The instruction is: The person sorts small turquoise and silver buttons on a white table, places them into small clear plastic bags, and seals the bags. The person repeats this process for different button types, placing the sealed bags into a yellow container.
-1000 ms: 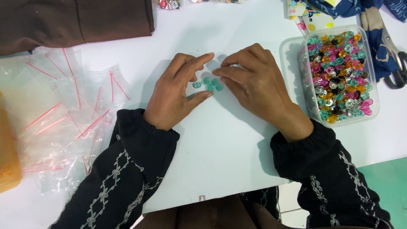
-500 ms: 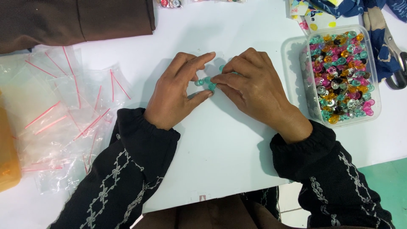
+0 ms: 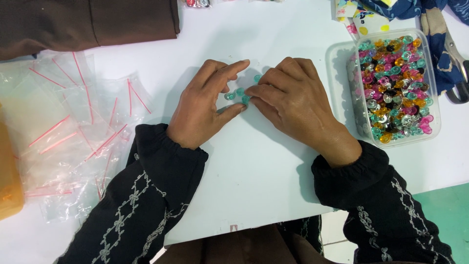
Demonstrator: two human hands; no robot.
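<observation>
Head view, looking straight down on a white table (image 3: 273,176), smooth and matte.

Left hand (image 3: 202,110) and right hand (image 3: 293,100) lie close together at table centre, fingertips nearly meeting. Between them a small cluster of teal beads (image 3: 238,94): glossy, rounded, translucent, lying flat on the white surface. Left hand is arched over them, index finger stretched across the top, thumb below, loosely cupped with a gap between the two. Right hand's fingertips are bunched and pressed onto the beads on its side; whether a bead is actually pinched cannot be told. One more teal bead shows just above the right hand's fingers.

Both wrists in black sleeves (image 3: 156,195), soft knit with pale grey embroidered scrollwork and gathered cuffs.

Just right of the right hand: a clear plastic tub (image 3: 342,54), rectangular with rounded corners, full of mixed shiny beads in pink, gold, teal, silver and black.

Left of the left hand: a loose heap of small clear zip bags (image 3: 63,132), crinkled film with red seal strips. Orange container (image 3: 9,181) at the left edge. Folded dark brown cloth (image 3: 88,19) top left. Patterned blue fabric (image 3: 430,14) and grey scissors (image 3: 457,63) top right
</observation>
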